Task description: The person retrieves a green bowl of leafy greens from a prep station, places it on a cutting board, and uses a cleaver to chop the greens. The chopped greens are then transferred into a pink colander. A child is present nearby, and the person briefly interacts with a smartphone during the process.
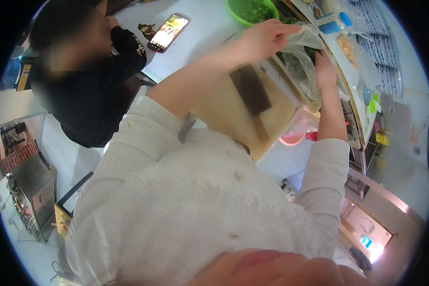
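My left hand [270,41] pinches the rim of a clear plastic bag [300,66] with thumb and fingers. Dark green leafy vegetables [309,53] show inside the bag. My right hand [325,69] is at the bag's right side against the leaves, its fingertips hidden. Under the bag is a beige plastic basket [289,80] with a slotted side. A cleaver [250,89] with a dark blade and wooden handle lies flat on a pale cutting board [221,103], below my left forearm. Beyond my left hand, a bright green basin [232,12] holds chopped greens [255,10].
A person in black [89,96] sits at the table's left, near a lit phone [169,32]. On the right, a shelf [357,89] carries a blue-lidded jar [334,23] and bagged items. Below the board's right edge is a pink basin [292,139].
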{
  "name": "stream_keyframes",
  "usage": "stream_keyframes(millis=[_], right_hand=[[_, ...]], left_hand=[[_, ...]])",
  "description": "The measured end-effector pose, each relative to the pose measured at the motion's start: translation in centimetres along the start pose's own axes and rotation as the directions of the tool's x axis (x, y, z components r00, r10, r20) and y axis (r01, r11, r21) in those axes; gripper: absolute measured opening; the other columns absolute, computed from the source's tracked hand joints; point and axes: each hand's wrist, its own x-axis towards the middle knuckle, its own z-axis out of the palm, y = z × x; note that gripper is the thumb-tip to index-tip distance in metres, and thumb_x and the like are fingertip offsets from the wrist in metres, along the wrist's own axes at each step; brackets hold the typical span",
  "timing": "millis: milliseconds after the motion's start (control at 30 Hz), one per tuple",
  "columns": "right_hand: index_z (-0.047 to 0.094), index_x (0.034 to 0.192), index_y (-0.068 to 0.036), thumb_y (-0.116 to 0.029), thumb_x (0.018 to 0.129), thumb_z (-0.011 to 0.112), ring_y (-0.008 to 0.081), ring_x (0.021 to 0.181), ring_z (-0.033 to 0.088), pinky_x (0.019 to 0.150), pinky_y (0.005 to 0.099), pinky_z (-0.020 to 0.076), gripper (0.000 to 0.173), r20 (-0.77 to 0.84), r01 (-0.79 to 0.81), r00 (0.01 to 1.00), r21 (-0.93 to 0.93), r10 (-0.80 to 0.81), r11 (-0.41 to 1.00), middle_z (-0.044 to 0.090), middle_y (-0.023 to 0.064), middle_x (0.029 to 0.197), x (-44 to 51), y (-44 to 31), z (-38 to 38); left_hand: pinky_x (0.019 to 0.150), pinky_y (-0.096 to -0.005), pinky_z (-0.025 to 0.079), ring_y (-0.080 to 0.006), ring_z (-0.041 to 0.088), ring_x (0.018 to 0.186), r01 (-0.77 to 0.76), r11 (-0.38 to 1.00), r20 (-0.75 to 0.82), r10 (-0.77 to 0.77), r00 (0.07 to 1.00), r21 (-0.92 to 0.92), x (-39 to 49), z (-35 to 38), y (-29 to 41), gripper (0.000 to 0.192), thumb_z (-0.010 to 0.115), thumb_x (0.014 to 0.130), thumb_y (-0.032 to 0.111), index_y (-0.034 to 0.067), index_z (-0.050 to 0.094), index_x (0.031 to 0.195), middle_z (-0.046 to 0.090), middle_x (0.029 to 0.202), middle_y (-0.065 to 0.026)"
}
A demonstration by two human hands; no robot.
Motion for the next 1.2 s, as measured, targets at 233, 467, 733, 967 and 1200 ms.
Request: stream_keyframes(millis=[233,467,733,967,1200], right_hand=[[0.069,0.109,-0.007,-0.017,0.078,0.075,0.0383,0.106,0.065,0.084,0.0484,0.0532,0.033,-0.039,0.093,0.996,0.387,-0.085,0.917,0.068,0.0182,0.114,-0.8,2.1,-3.1],[0.071,0.097,-0.005,-0.023,0.084,0.070,0.0394,0.095,0.069,0.080,0.0511,0.0541,0.022,0.480,0.090,0.873,0.008,-0.083,0.996,0.071,0.0213,0.092,-5.1,1.4,-1.8],[0.057,0.130,0.000,-0.026,0.085,0.072,0.0438,0.121,0.055,0.099,0.0477,0.0473,0.054,0.188,0.047,0.979,0.140,-0.074,0.989,0.056,0.0265,0.132,-3.1,-0.7,0.4],[0.052,0.139,-0.007,-0.011,0.088,0.058,0.0466,0.112,0.057,0.096,0.0502,0.0484,0.052,-0.129,0.100,0.989,0.196,-0.076,0.975,0.060,0.0229,0.121,-1.5,9.7,12.5],[0.061,0.125,-0.002,-0.007,0.077,0.067,0.0451,0.102,0.063,0.089,0.0512,0.0516,0.049,-0.174,0.108,0.979,-0.008,-0.108,0.994,0.066,0.0253,0.110,-1.3,8.7,3.8]], left_hand=[[0.071,-0.0283,0.047,-0.0107,0.056,0.082,0.187,0.964,-0.049,-0.200,0.979,-0.191,1.1,1.3,0.5,0.044,0.062,0.094,0.013,0.010,0.059,0.137,0.063,0.096,-0.0042],[0.071,-0.0292,0.046,-0.0129,0.056,0.081,0.226,0.957,-0.038,-0.237,0.971,-0.183,-0.8,-0.1,0.2,0.026,0.071,0.092,0.027,0.004,0.071,0.102,0.057,0.090,-0.0042],[0.085,-0.0419,0.052,-0.0340,0.061,0.099,-0.039,0.997,-0.046,0.037,0.998,-0.065,0.1,2.2,3.9,0.025,0.068,0.090,0.025,0.007,0.073,0.107,0.065,0.099,-0.0152],[0.091,-0.0406,0.052,-0.0321,0.057,0.113,0.013,1.000,-0.037,-0.013,0.999,-0.006,-3.7,2.2,3.2,0.043,0.067,0.091,0.019,0.006,0.059,0.131,0.055,0.127,-0.0170],[0.097,-0.0427,0.048,-0.0324,0.057,0.114,0.368,0.930,0.083,-0.367,0.926,0.008,-11.4,-0.1,-1.8,0.040,0.065,0.090,0.015,0.006,0.060,0.129,0.057,0.121,-0.0160]])
